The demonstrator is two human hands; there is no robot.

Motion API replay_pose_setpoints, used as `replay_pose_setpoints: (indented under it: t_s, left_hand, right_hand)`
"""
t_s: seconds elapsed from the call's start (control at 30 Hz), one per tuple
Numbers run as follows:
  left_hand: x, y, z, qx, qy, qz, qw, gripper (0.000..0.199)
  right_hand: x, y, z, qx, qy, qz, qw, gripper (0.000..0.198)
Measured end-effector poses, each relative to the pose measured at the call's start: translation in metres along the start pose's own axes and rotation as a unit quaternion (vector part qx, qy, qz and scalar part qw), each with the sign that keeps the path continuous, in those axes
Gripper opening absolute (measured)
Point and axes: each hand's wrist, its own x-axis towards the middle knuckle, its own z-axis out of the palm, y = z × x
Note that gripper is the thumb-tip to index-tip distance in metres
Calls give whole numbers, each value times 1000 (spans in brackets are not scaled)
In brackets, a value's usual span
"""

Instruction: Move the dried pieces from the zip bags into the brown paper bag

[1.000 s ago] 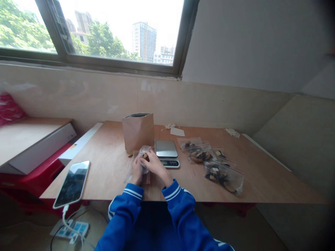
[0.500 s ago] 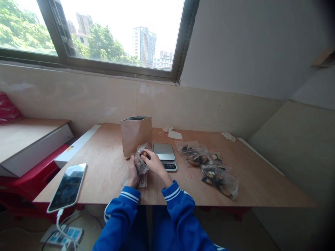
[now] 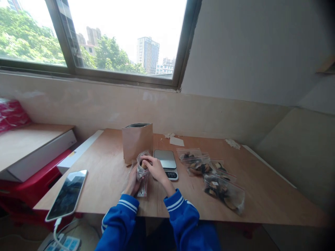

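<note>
My left hand (image 3: 133, 180) is wrapped around a clear plastic bag (image 3: 142, 172) from its left side, just in front of the brown paper pouch. At the bag's open mouth, my right hand (image 3: 155, 168) pinches a tan-brown piece (image 3: 143, 165), its fingers partly inside. The exact kind of piece is too small to tell. Under the hands lie flat empty-looking zip bags (image 3: 142, 191) with a red seal line. The kitchen scale (image 3: 165, 159), with a steel plate and a dark display, sits right beside my right hand.
The open paper pouch (image 3: 137, 142) stands upright behind my hands. Several zip bags (image 3: 222, 188) of dark and tan pieces lie on the right of the table. A phone (image 3: 68, 193) with a white cable rests at the left edge. A white card (image 3: 177, 141) lies at the back.
The view has tilted up slightly, so everything sits lower in the picture. My right hand stays at the bag's mouth, its fingers shifted a little over the brown piece.
</note>
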Motion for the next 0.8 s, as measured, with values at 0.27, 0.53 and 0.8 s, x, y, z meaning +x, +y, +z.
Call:
replay_pose_setpoints:
  t_s: [0.27, 0.53, 0.8]
  left_hand:
    - [10, -10, -15, -9, -16, 44, 999, 22]
    - [11, -8, -10, -14, -42, 60, 997, 22]
    - [7, -5, -9, -26, -40, 85, 995, 28]
  right_hand:
    - [-6, 16, 22, -25, -30, 2, 999, 24]
    - [-1, 24, 27, -23, 56, 18, 998, 13]
    - [-3, 27, 26, -97, -21, -17, 995, 25]
